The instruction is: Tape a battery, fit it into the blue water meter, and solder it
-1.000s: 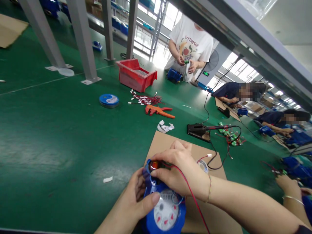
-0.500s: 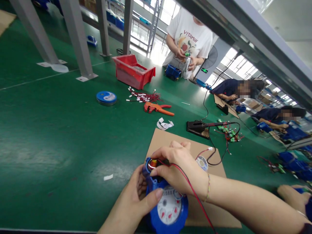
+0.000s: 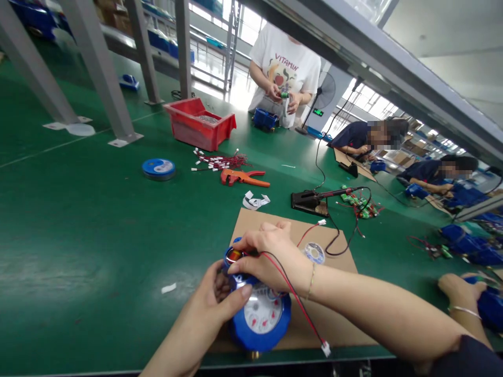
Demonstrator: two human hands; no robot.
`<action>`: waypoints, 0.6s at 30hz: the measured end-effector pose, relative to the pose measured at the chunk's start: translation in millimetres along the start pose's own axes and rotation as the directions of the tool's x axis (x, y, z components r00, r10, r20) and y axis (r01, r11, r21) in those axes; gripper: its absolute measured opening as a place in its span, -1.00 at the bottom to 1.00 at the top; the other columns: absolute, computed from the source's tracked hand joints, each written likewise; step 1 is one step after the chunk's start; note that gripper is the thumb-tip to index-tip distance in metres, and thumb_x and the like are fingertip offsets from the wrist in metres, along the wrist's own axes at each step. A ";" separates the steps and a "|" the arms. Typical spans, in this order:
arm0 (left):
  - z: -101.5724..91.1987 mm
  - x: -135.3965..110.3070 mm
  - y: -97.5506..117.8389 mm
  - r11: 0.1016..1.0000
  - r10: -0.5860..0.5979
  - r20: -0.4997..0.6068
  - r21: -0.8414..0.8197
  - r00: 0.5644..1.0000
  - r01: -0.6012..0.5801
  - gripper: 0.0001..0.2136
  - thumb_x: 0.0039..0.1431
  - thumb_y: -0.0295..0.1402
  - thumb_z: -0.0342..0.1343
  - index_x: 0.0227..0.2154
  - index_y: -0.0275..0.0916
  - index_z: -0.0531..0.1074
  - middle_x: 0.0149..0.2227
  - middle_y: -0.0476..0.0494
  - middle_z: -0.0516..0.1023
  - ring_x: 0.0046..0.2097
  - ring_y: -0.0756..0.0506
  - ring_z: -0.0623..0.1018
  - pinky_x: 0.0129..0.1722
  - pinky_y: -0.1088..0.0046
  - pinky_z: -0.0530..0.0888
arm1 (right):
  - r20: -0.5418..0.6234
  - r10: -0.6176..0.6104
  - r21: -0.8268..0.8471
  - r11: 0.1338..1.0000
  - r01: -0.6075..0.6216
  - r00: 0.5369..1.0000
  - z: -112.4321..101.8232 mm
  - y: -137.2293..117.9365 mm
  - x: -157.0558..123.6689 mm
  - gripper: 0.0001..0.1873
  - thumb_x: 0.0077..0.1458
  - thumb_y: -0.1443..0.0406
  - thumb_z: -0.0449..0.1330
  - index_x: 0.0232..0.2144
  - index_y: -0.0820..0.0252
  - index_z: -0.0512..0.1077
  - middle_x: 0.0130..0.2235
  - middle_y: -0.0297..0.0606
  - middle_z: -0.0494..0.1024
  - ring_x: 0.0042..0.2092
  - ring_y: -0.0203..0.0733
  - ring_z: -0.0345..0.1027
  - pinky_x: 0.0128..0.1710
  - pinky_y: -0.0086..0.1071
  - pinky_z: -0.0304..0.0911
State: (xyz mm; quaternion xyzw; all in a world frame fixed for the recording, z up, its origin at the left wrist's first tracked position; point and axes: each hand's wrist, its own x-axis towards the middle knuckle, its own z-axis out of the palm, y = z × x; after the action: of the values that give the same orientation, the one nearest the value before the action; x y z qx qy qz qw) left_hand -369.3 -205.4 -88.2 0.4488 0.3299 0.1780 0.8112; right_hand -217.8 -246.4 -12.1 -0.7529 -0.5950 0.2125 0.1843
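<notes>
Blue meter: left hand clasping its side; right hand curled at its top opening, hold unclear; wires, we judge, best kept untrapped.

Thin yellowish bracelet on the right wrist, dark sleeve higher up that arm, bare left forearm

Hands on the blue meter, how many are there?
2: the left hand holds the left side of the blue meter, and the right hand is at its far end.
</notes>
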 end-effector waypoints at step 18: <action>3.6 -1.9 -8.2 0.998 0.038 -0.068 -0.056 0.997 -0.042 -0.28 -0.05 -0.23 0.41 0.14 -0.27 0.21 0.11 -0.36 0.49 0.16 -0.38 0.46 0.08 0.11 0.44 | 0.104 -0.380 -0.349 0.852 0.391 0.919 -17.5 1.8 1.2 -0.82 0.25 0.29 0.15 -0.13 0.13 0.52 -0.27 -0.28 0.62 -0.17 -0.08 0.17 -0.18 -0.15 -0.16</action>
State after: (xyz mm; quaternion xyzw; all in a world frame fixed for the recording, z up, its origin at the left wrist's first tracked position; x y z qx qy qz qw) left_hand -368.3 -213.0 -93.1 0.4257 0.3426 0.2187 0.8084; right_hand -206.6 -246.1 1.6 -0.6359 -0.7653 0.0695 0.0717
